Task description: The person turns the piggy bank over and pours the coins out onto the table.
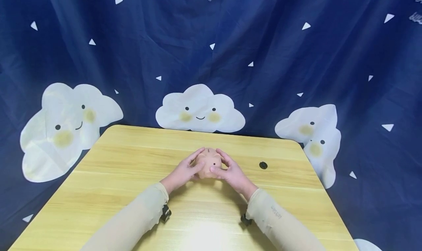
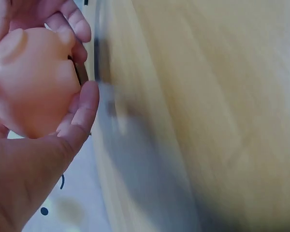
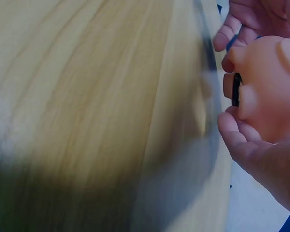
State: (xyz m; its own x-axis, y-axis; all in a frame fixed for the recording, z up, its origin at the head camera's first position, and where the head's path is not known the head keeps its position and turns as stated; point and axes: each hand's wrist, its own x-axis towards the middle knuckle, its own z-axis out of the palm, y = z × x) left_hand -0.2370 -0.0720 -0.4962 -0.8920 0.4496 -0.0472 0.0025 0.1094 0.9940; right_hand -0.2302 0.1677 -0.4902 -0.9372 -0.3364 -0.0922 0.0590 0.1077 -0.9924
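Observation:
A peach-pink piggy bank with a short dark slot on top and a dark eye is held between both hands over the wooden table. My left hand grips its left side, with the thumb along the near face. From the other side, my right hand grips it, the thumb close to the eye. In the left wrist view, the rounded body of the piggy bank shows stubby feet. A black part shows between its feet in the right wrist view.
A small black round piece lies on the wooden table, to the right of the hands. Behind the table hangs a dark blue curtain with white clouds and triangles. A black strap device sits at each wrist.

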